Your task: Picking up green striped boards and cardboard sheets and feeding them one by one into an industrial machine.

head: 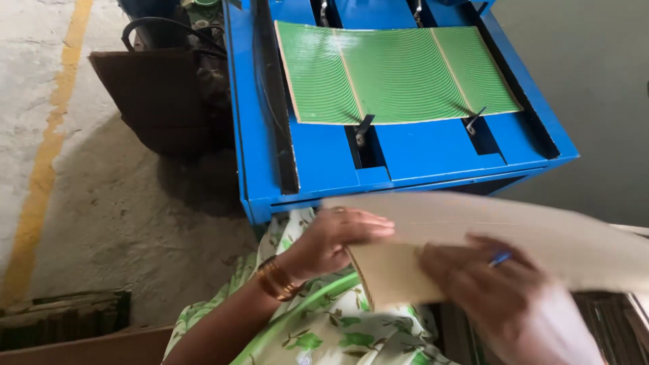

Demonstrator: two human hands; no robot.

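The left hand (pixel 338 240) reaches in from the lower left, wrist bent, fingers stretched flat and close together, pointing right. The right hand (pixel 500 287) lies lower right, blurred, palm down, fingers spread and pointing left, near the left hand's fingertips.

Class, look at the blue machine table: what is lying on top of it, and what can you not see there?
A green ribbed sheet lies on the blue machine table, curving slightly. Two dark slots show below it; whatever runs beneath the sheet is covered.

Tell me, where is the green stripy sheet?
In the head view, the green sheet lies at the top centre on the blue machine table, beyond the plain cardboard sheet both hands hold.
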